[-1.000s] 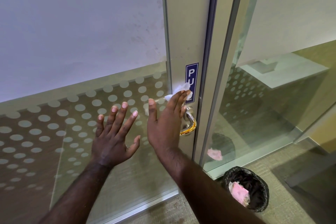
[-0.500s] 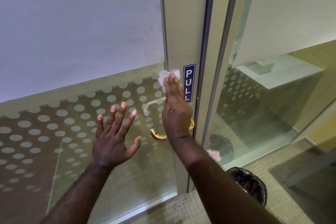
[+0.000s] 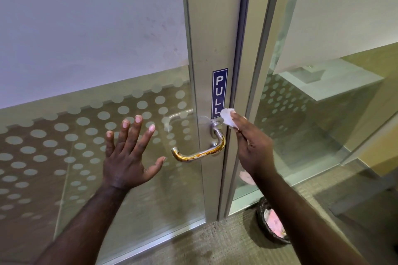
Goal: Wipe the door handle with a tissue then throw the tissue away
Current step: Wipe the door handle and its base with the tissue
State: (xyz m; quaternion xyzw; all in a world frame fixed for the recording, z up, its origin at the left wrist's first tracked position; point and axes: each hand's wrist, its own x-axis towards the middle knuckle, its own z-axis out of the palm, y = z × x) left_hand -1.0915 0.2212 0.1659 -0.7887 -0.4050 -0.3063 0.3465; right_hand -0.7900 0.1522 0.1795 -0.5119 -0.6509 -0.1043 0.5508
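A metal lever door handle (image 3: 200,153) with brown-orange smears sticks out of the aluminium door frame (image 3: 213,38), below a blue PULL sticker (image 3: 219,93). My right hand (image 3: 252,146) is just right of the handle's base and pinches a crumpled white tissue (image 3: 228,117) at its fingertips, beside the sticker's lower end. My left hand (image 3: 129,155) is spread flat, fingers apart, against the dotted frosted glass left of the handle, holding nothing.
A black mesh waste bin (image 3: 272,224) with pink and white paper inside stands on the carpet at the lower right, partly hidden by my right forearm. A fixed glass panel (image 3: 323,114) fills the right side.
My right hand with the tissue has moved from above the handle, left of the sticker, down and to the right of the handle's base. The smeared lever is now uncovered. My left hand has stayed put.
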